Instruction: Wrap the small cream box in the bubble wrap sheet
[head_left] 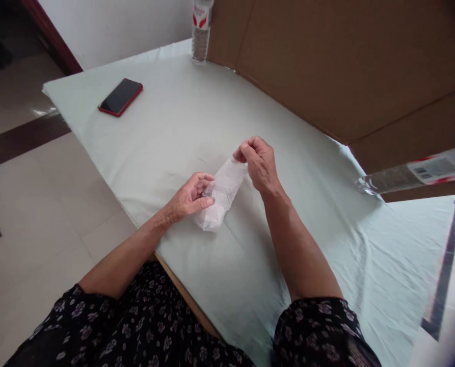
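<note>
A strip of translucent white bubble wrap (229, 184), bunched at its lower end, is held just over the table in front of me. My left hand (192, 198) grips its left side, thumb on top and fingers curled behind. With thumb and forefinger pressed together, my right hand (258, 159) pinches the upper end. Whether something lies inside the wrap cannot be made out.
The table has a pale green cloth (166, 137). A phone in a red case (121, 97) lies at the far left. A large brown cardboard panel (326, 66) stands behind, with a clear bottle (201, 35) upright beside it and another bottle (422, 171) lying at right.
</note>
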A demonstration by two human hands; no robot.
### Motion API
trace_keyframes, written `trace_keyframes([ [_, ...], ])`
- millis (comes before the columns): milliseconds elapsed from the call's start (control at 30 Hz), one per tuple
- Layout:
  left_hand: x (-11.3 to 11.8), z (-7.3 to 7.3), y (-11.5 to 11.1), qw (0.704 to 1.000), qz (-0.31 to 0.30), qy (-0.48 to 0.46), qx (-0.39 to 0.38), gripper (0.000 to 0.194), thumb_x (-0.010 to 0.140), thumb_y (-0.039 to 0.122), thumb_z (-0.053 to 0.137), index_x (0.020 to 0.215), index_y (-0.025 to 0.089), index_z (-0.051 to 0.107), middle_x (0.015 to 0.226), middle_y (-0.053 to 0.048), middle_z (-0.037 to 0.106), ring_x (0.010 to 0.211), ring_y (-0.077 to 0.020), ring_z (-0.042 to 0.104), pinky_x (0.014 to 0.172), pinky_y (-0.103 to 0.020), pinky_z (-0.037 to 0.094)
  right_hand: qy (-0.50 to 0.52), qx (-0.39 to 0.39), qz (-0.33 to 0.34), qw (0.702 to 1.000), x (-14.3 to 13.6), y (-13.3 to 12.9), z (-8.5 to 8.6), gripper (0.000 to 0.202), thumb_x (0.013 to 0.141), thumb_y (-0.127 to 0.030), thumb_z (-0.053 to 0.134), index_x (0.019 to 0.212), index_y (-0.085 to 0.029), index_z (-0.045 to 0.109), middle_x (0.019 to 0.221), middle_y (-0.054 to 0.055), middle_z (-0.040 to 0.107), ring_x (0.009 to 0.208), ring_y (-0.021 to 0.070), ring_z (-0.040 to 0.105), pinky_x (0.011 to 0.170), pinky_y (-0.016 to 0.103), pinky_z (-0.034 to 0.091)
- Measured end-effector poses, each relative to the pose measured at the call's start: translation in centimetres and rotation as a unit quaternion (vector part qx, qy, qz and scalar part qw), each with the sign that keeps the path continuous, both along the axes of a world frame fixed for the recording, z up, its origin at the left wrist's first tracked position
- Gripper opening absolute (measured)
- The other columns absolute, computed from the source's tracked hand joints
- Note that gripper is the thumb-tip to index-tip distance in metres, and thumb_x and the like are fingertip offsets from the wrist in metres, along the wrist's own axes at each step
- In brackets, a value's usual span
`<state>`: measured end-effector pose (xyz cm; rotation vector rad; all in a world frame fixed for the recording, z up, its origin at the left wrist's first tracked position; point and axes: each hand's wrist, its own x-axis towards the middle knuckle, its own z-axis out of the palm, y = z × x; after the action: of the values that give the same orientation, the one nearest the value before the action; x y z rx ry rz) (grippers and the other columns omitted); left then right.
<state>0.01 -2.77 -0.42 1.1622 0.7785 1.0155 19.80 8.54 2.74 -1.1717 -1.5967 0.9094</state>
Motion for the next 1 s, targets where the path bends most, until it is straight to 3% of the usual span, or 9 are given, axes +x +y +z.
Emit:
trace_keyframes([
  [100, -0.2, 0.2, 0.0, 0.998, 0.016, 0.031, -0.054, 0.046, 0.079, 0.047, 0.08, 0.11, 0.015, 0.07, 0.1, -0.008, 0.073, 0.089, -0.0195, 0.067, 0.08, -0.031, 0.051, -0.046, 0.006, -0.037, 0.998, 0.6, 0.8, -0.7, 0.019, 0.092, -0.031, 0.056, 0.075, -0.023, 0.056, 0.072, -0.002, 0.062, 0.067, 0.0132, 0.056, 0.071, 0.031, 0.047],
  [233, -0.1, 0.0, 0.0, 0.995, 0.043, 0.018, -0.089, 0.06, 0.074, 0.047, 0.084, 0.122, 0.013, 0.072, 0.112, -0.011, 0.075, 0.104, -0.0266, 0.069, 0.094, -0.037, 0.051, -0.102, 0.069, -0.127, 0.984, 1.4, -3.2, 0.7, 0.022, 0.096, -0.042, 0.054, 0.086, -0.023, 0.06, 0.081, 0.0, 0.064, 0.074, 0.0154, 0.059, 0.074, 0.032, 0.047],
  [333, -0.1, -0.6, 0.0, 0.996, 0.036, -0.012, -0.076, 0.065, 0.078, 0.052, 0.081, 0.13, 0.015, 0.07, 0.124, -0.013, 0.073, 0.118, -0.031, 0.066, 0.102, -0.04, 0.049, -0.212, 0.017, -0.054, 0.976, 0.9, -7.7, 2.1, 0.034, 0.091, -0.055, 0.061, 0.08, -0.023, 0.058, 0.069, -0.001, 0.061, 0.063, 0.0151, 0.055, 0.063, 0.03, 0.042],
  [400, -0.1, -1.1, 0.0, 0.998, 0.031, -0.028, -0.056, 0.064, 0.084, 0.056, 0.074, 0.134, 0.016, 0.069, 0.129, -0.013, 0.071, 0.123, -0.0322, 0.064, 0.105, -0.041, 0.048, -0.312, -0.006, -0.008, 0.95, 0.0, -9.6, 2.4, 0.038, 0.085, -0.058, 0.066, 0.089, -0.021, 0.06, 0.082, 0.002, 0.068, 0.064, 0.016, 0.057, 0.064, 0.03, 0.041],
  [533, -0.2, -1.5, -0.1, 0.997, 0.032, -0.052, -0.042, 0.065, 0.091, 0.062, 0.062, 0.135, 0.015, 0.068, 0.121, -0.014, 0.074, 0.113, -0.0305, 0.068, 0.102, -0.043, 0.05, -0.385, -0.008, -0.022, 0.923, -0.6, -9.7, 1.4, 0.019, 0.087, -0.039, 0.058, 0.091, -0.02, 0.062, 0.093, 0.007, 0.071, 0.067, 0.0174, 0.057, 0.063, 0.031, 0.037],
  [600, -0.2, -1.2, -0.2, 0.996, 0.042, -0.064, -0.044, 0.064, 0.089, 0.061, 0.064, 0.132, 0.014, 0.069, 0.115, -0.013, 0.075, 0.107, -0.0289, 0.069, 0.098, -0.042, 0.052, -0.307, -0.023, -0.036, 0.951, 0.3, -8.8, 0.6, 0.013, 0.085, -0.031, 0.054, 0.076, -0.022, 0.059, 0.074, 0.003, 0.066, 0.064, 0.0173, 0.054, 0.063, 0.031, 0.037],
  [700, -0.3, -0.6, 0.0, 0.995, 0.059, -0.067, -0.047, 0.063, 0.083, 0.058, 0.071, 0.129, 0.015, 0.068, 0.114, -0.013, 0.074, 0.105, -0.0278, 0.069, 0.094, -0.04, 0.054, -0.061, -0.115, -0.035, 0.991, 2.0, -7.6, -0.6, 0.019, 0.079, -0.037, 0.059, 0.067, -0.023, 0.056, 0.064, 0.0, 0.062, 0.062, 0.0175, 0.055, 0.064, 0.031, 0.043],
  [867, 0.2, -0.4, 0.4, 0.987, 0.146, 0.066, 0.015, 0.065, 0.077, 0.051, 0.076, 0.131, 0.018, 0.061, 0.132, -0.015, 0.063, 0.119, -0.0278, 0.062, 0.096, -0.039, 0.053, 0.19, -0.274, 0.022, 0.943, 2.7, -7.4, -1.6, 0.03, 0.069, -0.049, 0.074, 0.077, -0.022, 0.062, 0.08, 0.005, 0.075, 0.076, 0.024, 0.07, 0.075, 0.038, 0.054],
  [1000, 1.1, 0.3, 0.4, 0.926, 0.26, 0.258, 0.088, 0.054, 0.072, 0.047, 0.078, 0.116, 0.019, 0.066, 0.123, -0.012, 0.063, 0.109, -0.0244, 0.062, 0.092, -0.038, 0.052, 0.222, -0.297, 0.075, 0.926, 1.7, -7.7, -1.5, 0.042, 0.066, -0.056, 0.078, 0.086, -0.022, 0.065, 0.093, 0.009, 0.079, 0.086, 0.0271, 0.074, 0.081, 0.041, 0.058],
])
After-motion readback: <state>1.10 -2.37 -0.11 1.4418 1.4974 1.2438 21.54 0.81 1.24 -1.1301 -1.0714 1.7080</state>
